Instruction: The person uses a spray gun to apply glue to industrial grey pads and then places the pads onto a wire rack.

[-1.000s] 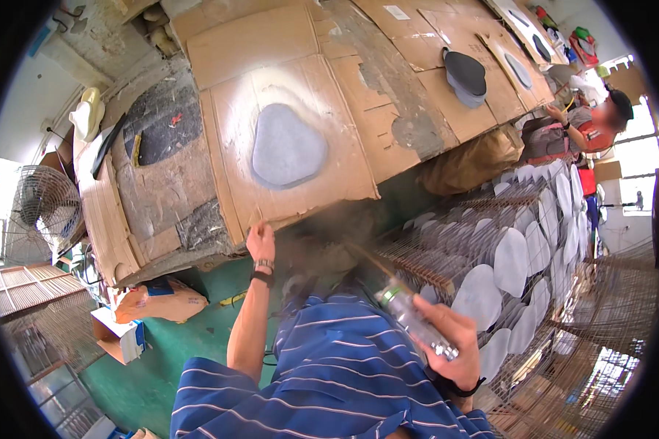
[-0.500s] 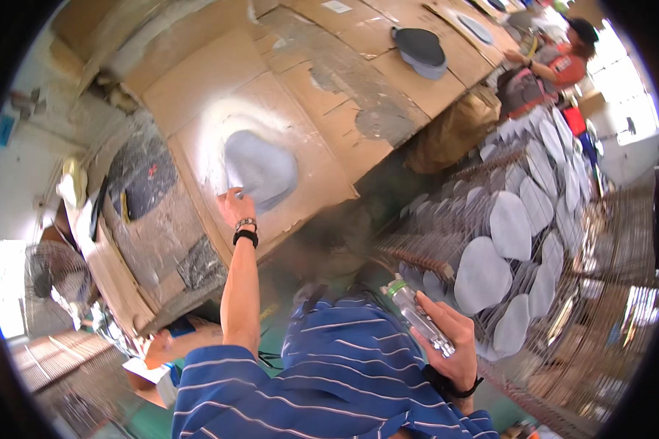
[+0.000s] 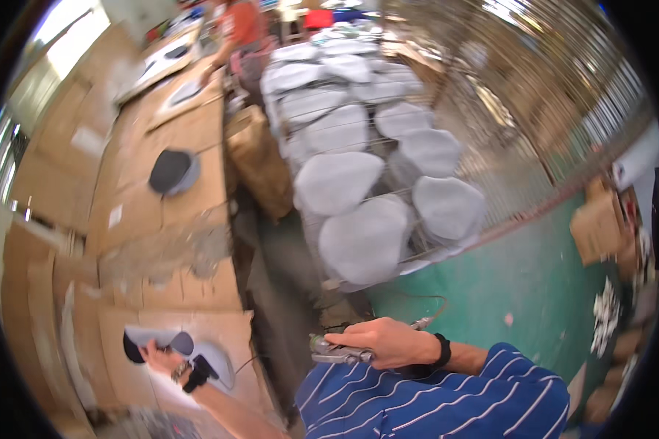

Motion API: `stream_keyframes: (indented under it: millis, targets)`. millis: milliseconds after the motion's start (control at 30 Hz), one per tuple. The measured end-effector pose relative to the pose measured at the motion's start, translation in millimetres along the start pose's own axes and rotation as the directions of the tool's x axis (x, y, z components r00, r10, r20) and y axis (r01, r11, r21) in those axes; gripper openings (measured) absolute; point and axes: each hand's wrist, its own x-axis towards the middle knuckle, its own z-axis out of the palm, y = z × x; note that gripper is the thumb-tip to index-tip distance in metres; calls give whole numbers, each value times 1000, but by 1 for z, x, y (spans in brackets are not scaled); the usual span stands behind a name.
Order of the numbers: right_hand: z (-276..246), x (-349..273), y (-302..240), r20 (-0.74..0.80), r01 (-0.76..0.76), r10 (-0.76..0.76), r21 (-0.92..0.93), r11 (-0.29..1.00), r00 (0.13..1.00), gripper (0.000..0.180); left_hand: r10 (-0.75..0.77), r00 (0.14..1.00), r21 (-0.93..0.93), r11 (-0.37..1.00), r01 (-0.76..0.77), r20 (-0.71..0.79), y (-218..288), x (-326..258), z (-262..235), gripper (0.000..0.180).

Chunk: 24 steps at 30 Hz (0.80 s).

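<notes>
We log the left hand (image 3: 157, 356) out at the lower left, its grip pinching the edge of a grey, shell-shaped moulded piece (image 3: 154, 341) and tilting it up off the sprayed patch of the cardboard-covered table (image 3: 198, 219). A dark wristband sits just behind that hand.

The right hand (image 3: 384, 342) rests in front of the striped shirt, its grip pressed together around a metal spray gun (image 3: 340, 353); the nozzle points left and a thin hose trails off behind the wrist. We cannot tell whether a finger rests on the trigger.

A second dark grey piece (image 3: 172, 172) lies farther up the table, well apart from the one in hand. To the right stands a wire rack (image 3: 388, 194) loaded with many pale grey pieces of the same shape (image 3: 337, 183), set on edge. The floor (image 3: 505, 278) is green. Another person in an orange top (image 3: 238, 25) works at the far end of the table.

Our judgement: the step in hand is the lifting of a coated piece off the spray spot, with the gun idle. The next move would call for a light edge-only hold, so the fresh surface stays untouched, and a free slot on the rack. The gun needs to stay aimed away from the piece meanwhile.
</notes>
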Motion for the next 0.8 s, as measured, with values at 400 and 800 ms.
stream_keyframes:
  millis: [400,800]
  targets:
    - [-20,-74,40,-171,-229,240,87,970,955,74,-39,786,-539,707,458,618,304,-129,249,45]
    - [-59,-128,83,-409,-368,439,244,897,800,79,210,117,-230,674,702,971,452,-341,566,40]
